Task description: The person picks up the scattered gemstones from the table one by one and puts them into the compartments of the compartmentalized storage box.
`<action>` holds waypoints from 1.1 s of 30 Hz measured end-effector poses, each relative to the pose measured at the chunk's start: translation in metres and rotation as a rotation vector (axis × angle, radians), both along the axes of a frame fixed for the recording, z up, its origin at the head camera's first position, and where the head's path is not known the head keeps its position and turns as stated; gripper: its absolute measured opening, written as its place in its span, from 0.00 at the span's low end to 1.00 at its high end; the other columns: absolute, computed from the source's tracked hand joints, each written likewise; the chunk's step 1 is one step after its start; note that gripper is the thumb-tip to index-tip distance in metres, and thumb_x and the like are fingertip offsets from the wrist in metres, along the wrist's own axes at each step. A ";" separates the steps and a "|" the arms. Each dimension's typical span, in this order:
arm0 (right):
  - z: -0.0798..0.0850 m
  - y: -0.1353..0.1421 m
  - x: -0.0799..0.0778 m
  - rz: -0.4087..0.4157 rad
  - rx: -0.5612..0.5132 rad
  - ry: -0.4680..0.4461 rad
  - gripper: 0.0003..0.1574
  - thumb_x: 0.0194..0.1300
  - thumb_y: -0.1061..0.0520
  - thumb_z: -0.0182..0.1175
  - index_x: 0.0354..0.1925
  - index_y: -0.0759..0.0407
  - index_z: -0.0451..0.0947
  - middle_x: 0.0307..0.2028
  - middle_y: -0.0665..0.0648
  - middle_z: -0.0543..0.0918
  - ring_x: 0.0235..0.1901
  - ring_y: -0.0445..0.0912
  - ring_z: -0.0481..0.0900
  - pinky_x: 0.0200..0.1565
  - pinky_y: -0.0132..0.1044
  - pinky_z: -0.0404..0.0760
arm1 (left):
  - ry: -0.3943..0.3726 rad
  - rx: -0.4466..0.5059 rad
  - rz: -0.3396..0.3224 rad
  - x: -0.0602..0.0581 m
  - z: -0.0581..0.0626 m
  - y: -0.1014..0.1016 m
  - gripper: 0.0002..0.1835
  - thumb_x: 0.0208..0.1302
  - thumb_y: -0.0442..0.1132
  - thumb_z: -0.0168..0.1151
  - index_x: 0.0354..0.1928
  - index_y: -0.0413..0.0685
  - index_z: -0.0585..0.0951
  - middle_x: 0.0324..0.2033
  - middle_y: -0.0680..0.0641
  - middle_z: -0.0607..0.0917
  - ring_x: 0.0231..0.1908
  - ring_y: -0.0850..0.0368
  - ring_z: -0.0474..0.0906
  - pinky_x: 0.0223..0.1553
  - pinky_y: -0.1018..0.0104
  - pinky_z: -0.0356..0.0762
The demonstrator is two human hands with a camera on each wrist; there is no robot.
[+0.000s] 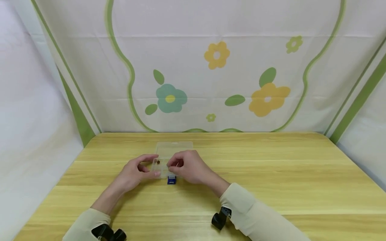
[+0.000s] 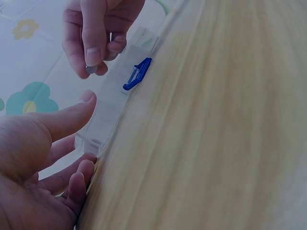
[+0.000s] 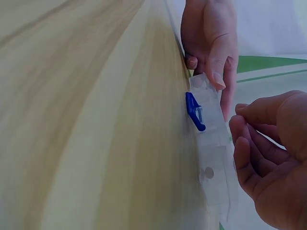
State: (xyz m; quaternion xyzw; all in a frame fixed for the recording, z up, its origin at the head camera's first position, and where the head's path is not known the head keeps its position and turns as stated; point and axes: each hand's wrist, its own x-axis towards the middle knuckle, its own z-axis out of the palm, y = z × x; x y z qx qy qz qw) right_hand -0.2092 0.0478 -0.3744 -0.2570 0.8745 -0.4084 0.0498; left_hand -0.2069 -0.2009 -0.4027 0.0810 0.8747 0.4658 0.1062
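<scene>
A clear plastic compartment box (image 1: 164, 172) lies on the table, its see-through lid (image 1: 175, 149) folded back. My left hand (image 1: 134, 172) holds the box's left end, thumb at the front edge and fingers at the back. Over the middle compartments, my right hand (image 1: 188, 166) pinches a small greyish piece (image 2: 90, 69) between thumb and forefinger; its kind is too small to tell. A small dark brown round piece (image 1: 158, 162) sits in a left compartment. Through the front wall, another small round piece (image 3: 209, 173) shows towards the right end. A blue clasp (image 1: 171, 180) juts from the box's front.
The wood-grain table (image 1: 271, 174) spreads around the box. A white cloth with printed flowers (image 1: 217, 55) hangs along the back edge, with more white cloth at both sides. Black wrist cameras (image 1: 221, 218) are strapped over the pale sleeves.
</scene>
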 end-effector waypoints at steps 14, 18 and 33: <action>-0.009 -0.017 -0.004 -0.035 0.040 0.050 0.05 0.71 0.58 0.70 0.42 0.53 0.92 0.37 0.48 0.92 0.33 0.37 0.83 0.38 0.29 0.81 | 0.003 0.004 -0.002 0.001 0.002 0.000 0.37 0.63 0.52 0.78 0.73 0.53 0.77 0.69 0.40 0.79 0.45 0.51 0.75 0.44 0.60 0.74; -0.009 -0.018 -0.003 -0.051 0.044 0.048 0.05 0.71 0.58 0.70 0.41 0.53 0.92 0.36 0.48 0.92 0.33 0.37 0.83 0.38 0.30 0.81 | 0.006 0.010 -0.004 0.001 0.002 0.000 0.37 0.64 0.51 0.78 0.73 0.53 0.77 0.69 0.40 0.79 0.44 0.51 0.75 0.44 0.60 0.74; -0.007 -0.021 -0.001 -0.061 0.081 0.056 0.04 0.70 0.59 0.70 0.39 0.53 0.92 0.34 0.47 0.91 0.33 0.35 0.81 0.39 0.30 0.81 | -0.001 0.017 0.004 0.000 0.000 0.000 0.37 0.64 0.51 0.78 0.73 0.54 0.77 0.69 0.40 0.79 0.44 0.52 0.75 0.43 0.62 0.75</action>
